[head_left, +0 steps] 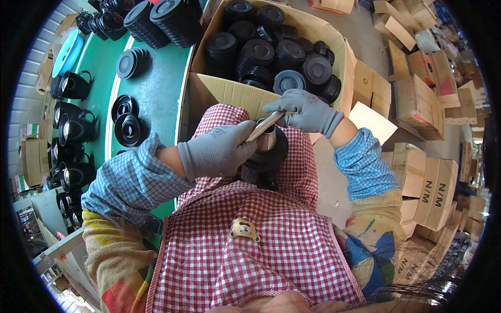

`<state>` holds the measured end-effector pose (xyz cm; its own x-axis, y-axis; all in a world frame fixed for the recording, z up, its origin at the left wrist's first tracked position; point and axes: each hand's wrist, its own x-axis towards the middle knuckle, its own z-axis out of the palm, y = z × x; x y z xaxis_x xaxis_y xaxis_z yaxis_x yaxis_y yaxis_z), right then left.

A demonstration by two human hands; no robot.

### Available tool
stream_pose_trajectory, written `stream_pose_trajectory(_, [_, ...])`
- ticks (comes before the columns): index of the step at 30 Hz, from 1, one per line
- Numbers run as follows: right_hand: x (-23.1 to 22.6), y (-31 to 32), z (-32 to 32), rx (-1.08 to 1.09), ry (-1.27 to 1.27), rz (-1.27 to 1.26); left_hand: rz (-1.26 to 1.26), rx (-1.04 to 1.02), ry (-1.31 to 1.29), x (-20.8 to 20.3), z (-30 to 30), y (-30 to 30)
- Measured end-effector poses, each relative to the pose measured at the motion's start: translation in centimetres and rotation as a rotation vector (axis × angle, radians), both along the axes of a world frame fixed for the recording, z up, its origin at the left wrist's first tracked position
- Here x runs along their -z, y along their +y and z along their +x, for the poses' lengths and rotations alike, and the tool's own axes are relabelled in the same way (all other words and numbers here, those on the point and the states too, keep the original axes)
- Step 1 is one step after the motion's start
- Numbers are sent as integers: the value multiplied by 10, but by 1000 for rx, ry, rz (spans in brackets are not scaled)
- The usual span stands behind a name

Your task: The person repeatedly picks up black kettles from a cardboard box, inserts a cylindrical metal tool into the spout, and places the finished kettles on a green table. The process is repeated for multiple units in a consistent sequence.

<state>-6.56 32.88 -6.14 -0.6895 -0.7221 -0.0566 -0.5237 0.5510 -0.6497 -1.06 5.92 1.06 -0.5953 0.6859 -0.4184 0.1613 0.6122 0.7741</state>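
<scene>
My left hand [222,150], in a grey glove, is closed on one end of a flat, pale strip [269,125]. My right hand [309,110], gloved in the same grey, pinches the strip's other end. The strip slants up to the right, above a shiny metal cylinder [266,142]. That cylinder stands in a black round part [276,156] held at my lap, over a red-checked apron [255,229]. The strip hides part of the cylinder, and I cannot make out whether they touch.
An open carton [342,52] of stacked black round lids [258,52] stands ahead. On the green bench [156,83] at left are lid stacks [133,62], loose black rings [128,129] and black handled cups [75,128]. Cardboard boxes [417,104] are piled at right.
</scene>
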Motion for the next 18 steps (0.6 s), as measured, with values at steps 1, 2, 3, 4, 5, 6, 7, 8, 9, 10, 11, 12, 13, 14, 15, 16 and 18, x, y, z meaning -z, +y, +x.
stream_pose_trajectory(1, [0, -1, 0, -3, 9, 16, 1, -9, -11, 1, -2, 1])
stream_pose_trajectory(2, [-1, -2, 0, 6, -18, 34, 3, -19, -22, 3, -4, 1])
stream_pose_trajectory(3, [-2, -3, 1, 15, -45, 51, 4, -29, -33, 4, -4, 2])
stream_pose_trajectory(4, [-2, -3, 1, 29, -72, 74, -10, -40, -58, 2, -5, 5])
stream_pose_trajectory(5, [-1, -2, 1, 23, -11, 56, -24, -52, -83, -4, -4, 8])
stream_pose_trajectory(6, [1, -1, 2, 17, 50, 38, -38, -63, -108, -6, -2, 11])
stream_pose_trajectory(7, [3, -2, 3, 9, 111, 16, -25, -60, -92, -4, 5, 10])
stream_pose_trajectory(8, [7, -3, 2, -11, 151, -12, -11, -56, -76, 0, 13, 8])
stream_pose_trajectory(9, [12, -4, 0, -30, 191, -40, 3, -52, -60, 3, 17, 7])
stream_pose_trajectory(10, [14, -6, -1, -49, 231, -67, -106, -125, -246, -16, 11, 14])
stream_pose_trajectory(11, [14, -6, 2, -25, 215, -24, -65, -116, -188, -9, 9, 12])
stream_pose_trajectory(12, [12, -6, 7, 0, 198, 19, -23, -105, -130, 5, 7, 7])
stream_pose_trajectory(13, [8, -6, 11, 18, 188, 56, 15, -101, -65, 14, 3, 4])
stream_pose_trajectory(14, [5, -5, 16, 33, 212, 113, -49, -92, -122, 18, -9, 0])
stream_pose_trajectory(15, [-2, -5, 25, 49, 150, 152, 4, -124, -29, 27, -11, -7])
stream_pose_trajectory(16, [-14, -6, 33, 65, 93, 197, 44, -58, 79, 43, -22, -16])
stream_pose_trajectory(18, [-23, -2, 60, 66, 37, 66, 14, -17, -122, 34, -44, -18])
